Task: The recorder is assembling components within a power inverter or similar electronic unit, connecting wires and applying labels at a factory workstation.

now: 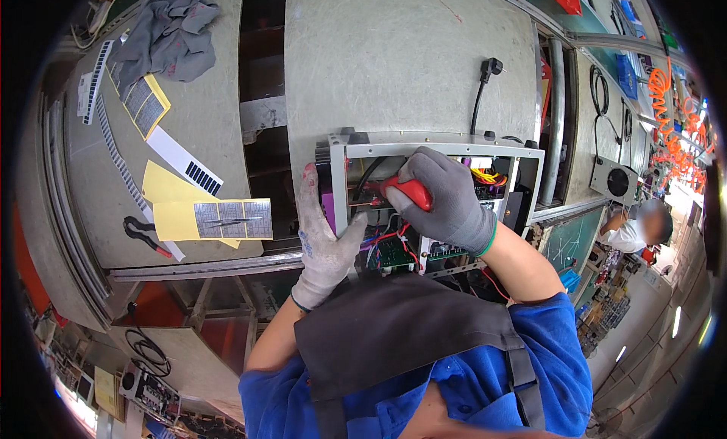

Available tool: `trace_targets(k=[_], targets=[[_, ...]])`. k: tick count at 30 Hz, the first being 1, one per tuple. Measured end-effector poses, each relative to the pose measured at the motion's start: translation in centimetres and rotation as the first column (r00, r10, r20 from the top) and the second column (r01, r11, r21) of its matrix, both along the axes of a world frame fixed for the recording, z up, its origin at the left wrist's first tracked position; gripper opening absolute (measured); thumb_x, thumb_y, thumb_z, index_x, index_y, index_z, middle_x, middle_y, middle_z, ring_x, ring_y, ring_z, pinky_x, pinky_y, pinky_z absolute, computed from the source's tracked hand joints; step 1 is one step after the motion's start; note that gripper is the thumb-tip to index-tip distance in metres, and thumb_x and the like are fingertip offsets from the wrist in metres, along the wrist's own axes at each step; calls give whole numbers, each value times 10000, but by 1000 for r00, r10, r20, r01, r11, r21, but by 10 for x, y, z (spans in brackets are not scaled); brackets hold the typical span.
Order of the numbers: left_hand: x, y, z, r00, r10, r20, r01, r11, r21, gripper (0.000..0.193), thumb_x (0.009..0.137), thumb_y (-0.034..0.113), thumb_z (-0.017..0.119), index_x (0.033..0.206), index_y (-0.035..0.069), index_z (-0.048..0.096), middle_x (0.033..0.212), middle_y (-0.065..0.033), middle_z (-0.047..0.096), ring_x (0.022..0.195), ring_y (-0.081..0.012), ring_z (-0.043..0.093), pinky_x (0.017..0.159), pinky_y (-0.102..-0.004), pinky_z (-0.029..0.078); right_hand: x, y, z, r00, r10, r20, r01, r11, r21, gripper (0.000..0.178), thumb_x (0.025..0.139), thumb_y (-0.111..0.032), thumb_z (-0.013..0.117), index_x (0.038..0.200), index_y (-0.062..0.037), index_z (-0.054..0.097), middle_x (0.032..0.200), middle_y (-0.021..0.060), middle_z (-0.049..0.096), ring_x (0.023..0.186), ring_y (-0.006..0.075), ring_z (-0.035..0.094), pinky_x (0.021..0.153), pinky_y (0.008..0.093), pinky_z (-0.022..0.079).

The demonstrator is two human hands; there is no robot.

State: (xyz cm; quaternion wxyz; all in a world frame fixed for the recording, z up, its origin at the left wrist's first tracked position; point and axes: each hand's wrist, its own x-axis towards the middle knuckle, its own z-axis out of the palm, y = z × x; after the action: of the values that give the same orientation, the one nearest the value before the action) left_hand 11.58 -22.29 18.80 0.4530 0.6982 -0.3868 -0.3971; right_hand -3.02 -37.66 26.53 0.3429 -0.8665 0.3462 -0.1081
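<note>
A grey metal equipment case (439, 149) lies open before me, with circuit boards (397, 251) and coloured wires (487, 177) inside. My right hand (447, 200), in a dark grey glove, is closed around the red handle of a screwdriver (411, 192). Its thin shaft points left inside the case; the tip is hard to make out. My left hand (324, 246), in a pale, stained glove, lies against the case's left side. Its fingers stretch away from me and the thumb is spread over the near left corner. Both hands hide part of the interior.
On the left bench are a grey cloth (170, 34), yellow label sheets (178, 219), a striped strip (117, 159) and dark-handled pliers (144, 236). A power plug (492, 66) lies behind the case. Metal rails (556, 121) border the bench. Another person (632, 231) is far right.
</note>
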Motion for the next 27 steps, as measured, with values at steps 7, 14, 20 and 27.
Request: trace_targets(k=[7, 14, 20, 27], targets=[[-3, -5, 2, 999, -14, 28, 15, 1000, -23, 972, 776, 51, 732, 1562, -14, 164, 1566, -281, 284, 1447, -444, 309, 1197, -488, 248, -1, 3, -3, 1000, 4, -26, -7, 994, -112, 244, 763, -117, 789, 845, -55, 567, 795, 115, 571, 702, 306, 598, 607, 381, 478], [-1, -4, 14, 997, -17, 73, 10, 996, 89, 931, 799, 124, 739, 1536, -67, 202, 1572, -281, 276, 1464, -400, 294, 1206, -437, 236, -97, -14, 50, 829, -483, 282, 437, 874, 212, 270, 759, -152, 799, 898, -45, 594, 868, 82, 598, 815, 203, 616, 742, 329, 496], [-16, -60, 73, 855, -86, 511, 161, 982, -103, 913, 761, 198, 814, 1519, 21, 336, 1518, -260, 366, 1448, -368, 323, 1193, -495, 244, -201, -23, 76, 522, -743, 419, 723, 646, 245, 315, 759, -170, 798, 887, -36, 542, 874, 54, 543, 797, 125, 533, 757, 263, 456], [-99, -142, 55, 440, -498, 747, 519, 820, 241, 934, 708, 312, 862, 1494, 87, 410, 1466, -182, 483, 1348, -337, 457, 1146, -458, 300, -179, -22, 72, 848, -339, 409, 414, 903, -111, 293, 745, -87, 819, 818, -33, 541, 753, 94, 554, 644, 194, 575, 590, 326, 458]])
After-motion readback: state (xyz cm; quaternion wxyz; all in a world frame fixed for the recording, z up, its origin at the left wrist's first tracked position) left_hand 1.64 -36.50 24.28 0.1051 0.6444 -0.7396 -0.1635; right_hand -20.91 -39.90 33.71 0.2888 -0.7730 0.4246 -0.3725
